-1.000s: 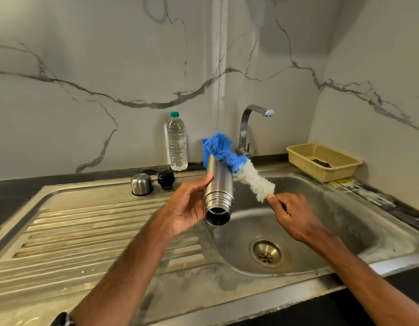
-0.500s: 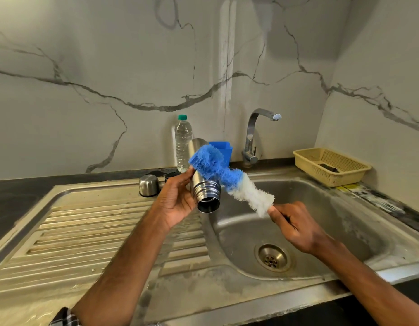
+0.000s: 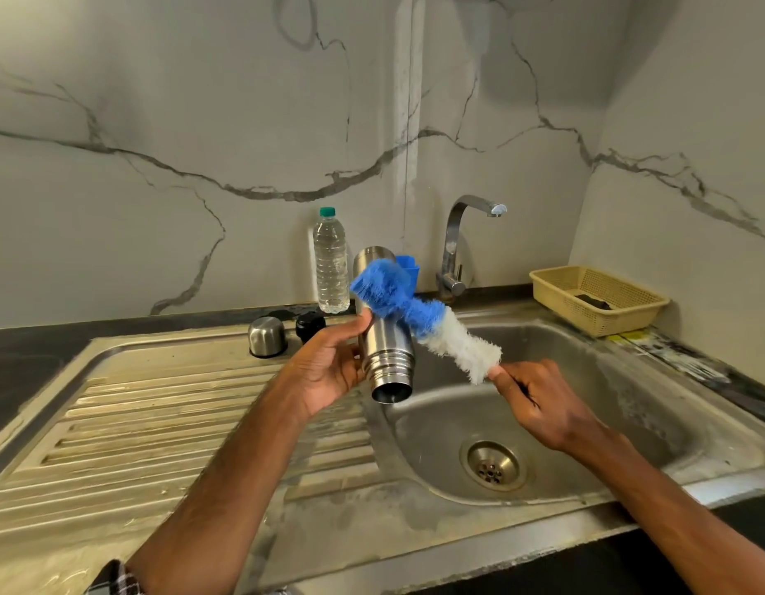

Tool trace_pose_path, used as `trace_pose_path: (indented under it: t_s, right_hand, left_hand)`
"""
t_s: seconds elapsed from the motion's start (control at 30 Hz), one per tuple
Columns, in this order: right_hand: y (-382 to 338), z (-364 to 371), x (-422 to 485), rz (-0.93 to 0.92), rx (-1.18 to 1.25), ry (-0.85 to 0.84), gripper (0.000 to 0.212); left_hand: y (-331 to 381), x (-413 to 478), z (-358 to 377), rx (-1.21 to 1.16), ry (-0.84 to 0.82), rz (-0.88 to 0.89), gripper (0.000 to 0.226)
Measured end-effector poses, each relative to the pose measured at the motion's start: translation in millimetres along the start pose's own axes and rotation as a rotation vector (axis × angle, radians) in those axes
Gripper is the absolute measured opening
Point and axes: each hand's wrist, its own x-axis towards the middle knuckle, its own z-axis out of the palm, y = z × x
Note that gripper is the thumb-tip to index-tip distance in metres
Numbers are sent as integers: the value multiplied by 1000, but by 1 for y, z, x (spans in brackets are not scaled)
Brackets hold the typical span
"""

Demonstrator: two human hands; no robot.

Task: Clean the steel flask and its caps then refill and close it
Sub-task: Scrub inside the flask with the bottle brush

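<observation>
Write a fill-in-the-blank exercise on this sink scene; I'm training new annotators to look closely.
1. The left hand grips the steel flask, which has ____ cap on.
2. The right hand holds a brush with white and ____ bristles.
3. The steel cap and black cap stand on the drainboard, ____ of the basin.
Missing words: no; blue; left.

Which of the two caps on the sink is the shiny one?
The domed silver steel cap, on the left; the small black cap beside it is dull and dark.
</observation>
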Motion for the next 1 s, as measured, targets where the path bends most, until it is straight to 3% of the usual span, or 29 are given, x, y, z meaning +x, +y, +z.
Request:
trace_pose_path:
  t_s: [0.1, 0.27, 0.33, 0.4, 0.5, 0.53, 0.7, 0.8, 0.83, 1.0]
  right_hand:
    - [2, 0, 0, -15, -27, -2, 47]
    - [-2, -1, -3, -53, 49, 12, 49]
    - [-3, 1, -3, -87, 76, -3, 48]
    - [-3, 0, 1, -39, 56, 14, 48]
    - [-5, 0, 1, -25, 39, 32, 47]
    - [-5, 0, -1, -47, 43, 29, 45]
    - [-5, -3, 2, 29, 14, 74, 48]
    - [-5, -2, -1, -31, 25, 60, 48]
    - [-5, -2, -1, -46, 21, 55, 49]
    - [2, -2, 2, 33, -13, 64, 51]
  left_hand:
    - [-2, 2, 1, 20, 28, -6, 100]
    - [0, -2, 8, -94, 57, 25, 45]
    - [1, -3, 6, -111, 44, 38, 36]
    - [3, -5, 6, -67, 19, 38, 45]
    - [2, -4, 8, -8, -55, 20, 75]
    - [1, -4, 8, 17, -85, 15, 74]
    - [-1, -6, 13, 102, -174, 26, 52]
    - [-3, -8, 16, 113, -163, 23, 20]
    - [-3, -8, 16, 121, -161, 27, 19]
    - [-4, -7, 17, 160, -219, 23, 78]
